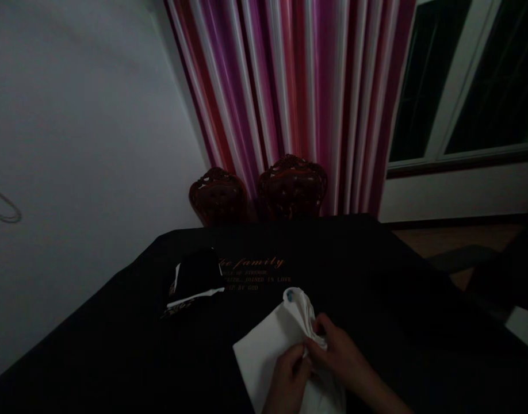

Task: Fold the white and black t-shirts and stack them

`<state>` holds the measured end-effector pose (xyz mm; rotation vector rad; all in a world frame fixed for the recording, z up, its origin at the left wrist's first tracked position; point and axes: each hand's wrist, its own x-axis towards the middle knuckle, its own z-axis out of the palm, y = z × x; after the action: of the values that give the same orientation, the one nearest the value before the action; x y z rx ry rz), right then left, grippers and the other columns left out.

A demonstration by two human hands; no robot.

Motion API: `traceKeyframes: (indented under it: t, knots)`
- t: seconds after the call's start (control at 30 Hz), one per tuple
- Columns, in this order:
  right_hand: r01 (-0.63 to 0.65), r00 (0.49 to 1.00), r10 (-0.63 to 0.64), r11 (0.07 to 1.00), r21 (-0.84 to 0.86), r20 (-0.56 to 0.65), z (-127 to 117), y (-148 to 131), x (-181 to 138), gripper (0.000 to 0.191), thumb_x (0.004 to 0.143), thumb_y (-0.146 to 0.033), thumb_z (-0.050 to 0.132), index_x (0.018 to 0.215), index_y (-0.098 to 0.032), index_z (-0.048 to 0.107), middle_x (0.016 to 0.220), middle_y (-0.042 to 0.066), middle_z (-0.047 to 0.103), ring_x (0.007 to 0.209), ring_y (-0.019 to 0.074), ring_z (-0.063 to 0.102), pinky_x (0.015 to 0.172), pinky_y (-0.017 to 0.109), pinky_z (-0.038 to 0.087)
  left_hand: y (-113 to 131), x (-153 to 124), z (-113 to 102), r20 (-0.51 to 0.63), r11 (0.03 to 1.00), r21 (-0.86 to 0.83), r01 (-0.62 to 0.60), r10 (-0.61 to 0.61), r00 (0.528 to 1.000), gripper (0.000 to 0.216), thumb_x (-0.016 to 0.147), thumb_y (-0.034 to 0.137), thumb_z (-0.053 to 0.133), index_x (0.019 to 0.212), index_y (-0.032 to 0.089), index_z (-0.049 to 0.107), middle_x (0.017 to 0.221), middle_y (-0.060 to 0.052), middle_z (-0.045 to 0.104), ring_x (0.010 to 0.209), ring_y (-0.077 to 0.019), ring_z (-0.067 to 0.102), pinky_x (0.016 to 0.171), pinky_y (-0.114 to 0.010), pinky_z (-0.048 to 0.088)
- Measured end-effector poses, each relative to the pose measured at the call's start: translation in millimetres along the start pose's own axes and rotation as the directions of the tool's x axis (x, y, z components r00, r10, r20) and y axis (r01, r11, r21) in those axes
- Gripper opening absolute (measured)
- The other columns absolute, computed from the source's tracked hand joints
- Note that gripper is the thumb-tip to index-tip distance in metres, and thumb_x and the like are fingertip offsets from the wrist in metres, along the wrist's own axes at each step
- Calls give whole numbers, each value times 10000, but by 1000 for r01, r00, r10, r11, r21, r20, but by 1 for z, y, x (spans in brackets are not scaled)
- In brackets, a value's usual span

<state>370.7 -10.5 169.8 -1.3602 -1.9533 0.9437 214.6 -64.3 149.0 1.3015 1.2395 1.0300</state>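
A white, flat, thin-sheeted item (264,339), paper or cloth, lies at the near middle of the table. Its right side is gathered into a bunch of folds (302,310) with a small blue patch at the top; the dim light hides its exact kind. My right hand (339,348) grips these folds from the right, thumb and fingers pinched together. Just below, my left hand (289,374) has its fingers closed at the lower edge of the bunch, close to my right fingertips. What lies between the fingers is partly hidden.
A dark cloth (333,247) with gold lettering covers the table. On its left stands a black object with white edges (199,276). Two carved chairs (292,187) stand behind, before a striped curtain (298,86). A pale flat thing (525,328) shows at the right.
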Motion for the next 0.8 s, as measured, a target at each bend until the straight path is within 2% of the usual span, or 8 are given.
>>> traceKeyframes:
  t: [0.1,0.17,0.3,0.37,0.47,0.57,0.7,0.8]
  knots:
    - [64,998,-66,995,72,16,-4,1,-5,184,826,-327,491,978,-225,472,941,34,626,834,190,599,751,292,434,-3,-2,-3,88,989,-142,-38,51,995,537,831,604,562,1071,142,696,1014,-111,700,969,-266,625,890,-379,500]
    - [76,997,-79,992,101,26,-6,1,-8,272,816,-276,478,1084,-229,473,1017,37,628,892,188,605,784,288,442,-6,-4,-4,76,985,-171,4,9,997,552,799,625,597,1052,145,702,1023,-116,691,994,-274,615,890,-384,499]
    - [84,996,-85,996,40,33,-8,-4,-11,229,878,-304,434,1059,-224,549,1044,52,624,934,188,604,815,283,443,-5,-2,2,-149,961,-230,156,-193,970,697,683,747,615,1021,142,690,1094,-145,643,1034,-285,588,862,-357,507]
    - [66,997,-65,997,-34,49,-8,-9,-11,197,881,-329,444,940,-212,591,976,57,628,878,189,606,784,283,444,0,1,7,-185,968,-192,162,-198,963,717,664,769,604,981,131,684,1024,-137,652,985,-280,594,823,-348,508]
    - [29,998,-23,995,-96,62,-8,-15,-11,170,833,-344,512,874,-205,601,909,57,625,809,186,597,740,285,444,8,3,11,-116,994,-41,106,-110,987,647,672,745,606,915,151,687,927,-106,670,958,-281,598,821,-350,499]
    - [27,998,-23,997,-77,55,-13,-13,-11,160,810,-344,521,843,-204,591,862,50,612,764,185,583,686,287,441,8,-1,9,-183,989,48,138,-127,975,525,661,709,638,917,254,694,1015,-78,683,1080,-285,575,892,-325,484]
    - [58,991,-66,996,-68,-114,-38,-11,-13,157,819,-313,452,781,-203,556,841,55,599,775,198,568,700,312,444,9,-5,-12,-331,987,32,157,-138,933,534,722,665,559,1052,260,670,1154,-97,662,1177,-304,549,968,-375,479]
    - [70,966,-89,994,-84,-243,-72,-18,-17,189,837,-336,431,776,-209,556,815,45,605,763,202,566,677,306,448,30,-8,-43,-517,993,-5,118,-104,850,501,769,611,463,1091,273,647,1230,-87,632,1167,-282,572,928,-375,519]
